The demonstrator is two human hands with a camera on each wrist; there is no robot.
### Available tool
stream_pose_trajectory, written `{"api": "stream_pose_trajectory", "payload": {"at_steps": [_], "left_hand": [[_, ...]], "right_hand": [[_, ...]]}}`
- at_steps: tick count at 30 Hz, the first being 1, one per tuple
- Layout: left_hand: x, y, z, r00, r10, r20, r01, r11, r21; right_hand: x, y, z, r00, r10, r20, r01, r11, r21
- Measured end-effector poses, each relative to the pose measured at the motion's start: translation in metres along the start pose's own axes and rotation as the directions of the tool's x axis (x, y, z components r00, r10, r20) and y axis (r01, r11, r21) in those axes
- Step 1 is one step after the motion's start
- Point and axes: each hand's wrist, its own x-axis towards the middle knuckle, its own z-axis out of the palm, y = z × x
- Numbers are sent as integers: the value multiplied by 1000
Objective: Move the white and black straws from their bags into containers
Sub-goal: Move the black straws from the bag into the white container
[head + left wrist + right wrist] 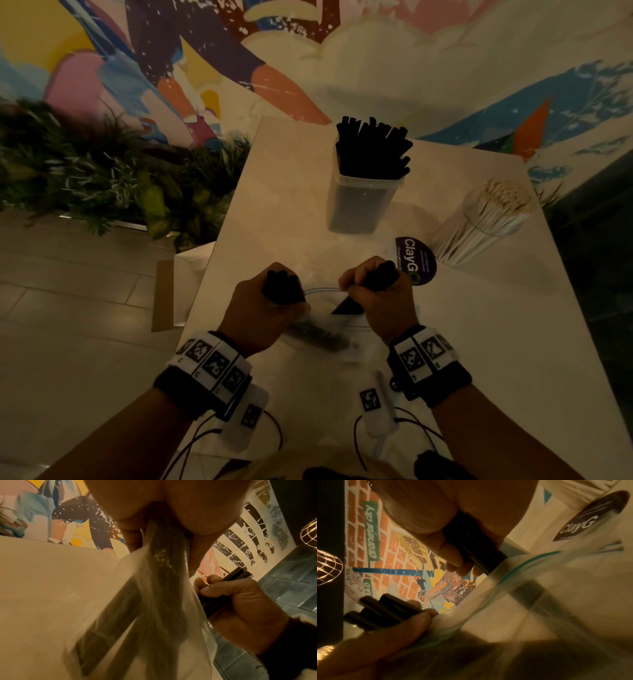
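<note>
My left hand [270, 308] grips a bunch of black straws [282, 286] that stick up out of a clear zip bag [325, 329] lying on the white table [479, 342]. My right hand [373, 294] grips another bunch of black straws [382, 275] at the bag's mouth. In the left wrist view the straws [164, 574] run down inside the bag [154, 628] and the right hand [240, 601] is beside it. The right wrist view shows the bag's rim [513, 573] and the left hand's straws [382, 609]. A clear tub [359, 205] of black straws [371, 147] stands behind.
A round clear container of white straws [486, 219] stands at the table's right. A dark round sticker [416, 260] lies beside my right hand. Plants [85, 168] border the table's left, with a mural wall behind. Cables and tags hang near my wrists.
</note>
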Motion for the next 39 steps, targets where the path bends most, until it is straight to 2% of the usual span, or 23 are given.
{"api": "stream_pose_trajectory", "payload": {"at_steps": [7,11,15,19,24,29,34,36,39], "left_hand": [[2,-2,0,1000,23,11,-24,999,21],[2,-3,0,1000,13,14,-14,1000,25],[1,-3,-1,1000,17,15,-17,1000,1],[1,-5,-1,1000,-7,8,7,1000,-2],[2,-6,-1,1000,-8,14,7,1000,19],[1,-6,-2,1000,0,16,0,1000,-19],[1,-8,-2,1000,-4,6,4,999,-41],[1,-9,-2,1000,4,2,-4,999,-38],[1,-9,-2,1000,19,2,-18,1000,-19]], "right_hand": [[3,18,-3,987,156,37,-156,988,17],[5,16,-6,990,138,38,-141,986,90],[5,-9,-8,995,101,23,-104,979,174],[19,-47,-14,1000,19,-12,-14,942,337],[55,-102,-29,979,-200,-44,202,902,383],[107,-148,-42,872,-461,-167,489,795,360],[143,-171,-45,770,-589,-246,639,705,309],[153,-169,-43,785,-560,-267,620,717,319],[159,-151,-37,847,-460,-265,529,778,339]]}}
